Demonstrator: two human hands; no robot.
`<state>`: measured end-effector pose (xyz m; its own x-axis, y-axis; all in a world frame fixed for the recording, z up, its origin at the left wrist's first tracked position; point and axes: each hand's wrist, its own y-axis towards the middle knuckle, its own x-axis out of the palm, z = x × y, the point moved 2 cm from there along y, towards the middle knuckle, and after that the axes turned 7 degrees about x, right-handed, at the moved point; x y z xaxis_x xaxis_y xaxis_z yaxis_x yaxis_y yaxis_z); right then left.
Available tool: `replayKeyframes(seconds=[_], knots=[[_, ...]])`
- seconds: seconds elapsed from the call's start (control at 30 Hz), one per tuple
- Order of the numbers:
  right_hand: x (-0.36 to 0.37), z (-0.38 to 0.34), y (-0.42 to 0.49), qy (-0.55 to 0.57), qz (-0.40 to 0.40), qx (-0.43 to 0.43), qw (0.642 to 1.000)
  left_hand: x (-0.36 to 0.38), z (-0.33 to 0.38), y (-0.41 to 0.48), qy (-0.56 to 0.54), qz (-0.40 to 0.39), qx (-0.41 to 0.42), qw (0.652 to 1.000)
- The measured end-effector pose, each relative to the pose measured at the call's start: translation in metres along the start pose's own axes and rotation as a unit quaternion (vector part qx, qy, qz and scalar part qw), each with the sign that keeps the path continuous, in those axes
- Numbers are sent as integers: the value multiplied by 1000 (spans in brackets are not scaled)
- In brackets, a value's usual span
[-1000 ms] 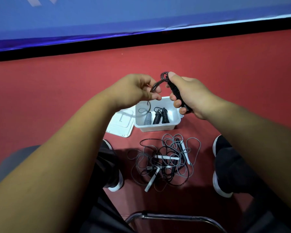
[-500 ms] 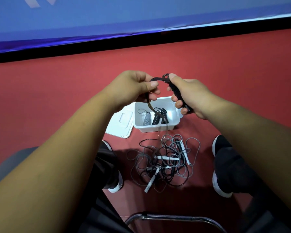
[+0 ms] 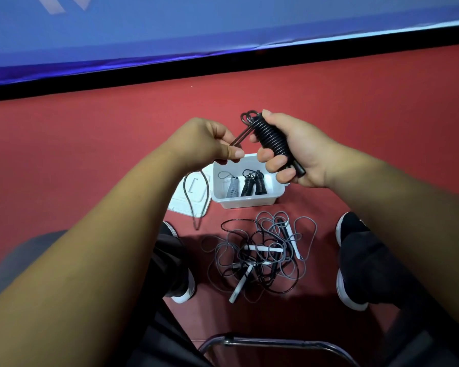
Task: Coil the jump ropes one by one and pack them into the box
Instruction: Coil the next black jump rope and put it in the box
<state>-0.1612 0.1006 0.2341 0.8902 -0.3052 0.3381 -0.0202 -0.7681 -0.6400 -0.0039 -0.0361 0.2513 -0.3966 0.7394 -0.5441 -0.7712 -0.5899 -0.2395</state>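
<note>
My right hand [image 3: 300, 152] grips a black jump rope [image 3: 272, 140] whose cord is wound tightly round its handles. My left hand [image 3: 204, 140] pinches the free cord of that rope; a loose loop [image 3: 196, 205] of it hangs down below the hand. Under both hands stands an open white box [image 3: 245, 201] on the red floor. Inside it lie three coiled ropes, one grey [image 3: 232, 186] and two black [image 3: 253, 184]. A tangled pile of grey and black ropes [image 3: 263, 255] with white handles lies in front of the box.
The box's white lid [image 3: 188, 194] lies flat to the left of the box. My two black shoes with white soles [image 3: 351, 263] flank the pile. A metal chair frame [image 3: 273, 343] curves along the bottom. A blue banner with a black strip runs across the back.
My right hand has turned so the wound coil faces the camera. My left hand has dropped lower and left with the free cord, and a loop of it now hangs over the lid.
</note>
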Motion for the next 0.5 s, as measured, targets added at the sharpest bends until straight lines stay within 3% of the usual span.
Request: replayKeyframes(seconds=[0.23,0.37,0.5], knots=[[12,13,-15,-67,-210,123,968,8,11,-7,55,-30,-3,998],[10,17,-21,-111,-239,186,947,10,11,-8,41,-33,2,999],[11,22,-19,-179,-217,225,933,10,8,-6,40,-19,9,999]])
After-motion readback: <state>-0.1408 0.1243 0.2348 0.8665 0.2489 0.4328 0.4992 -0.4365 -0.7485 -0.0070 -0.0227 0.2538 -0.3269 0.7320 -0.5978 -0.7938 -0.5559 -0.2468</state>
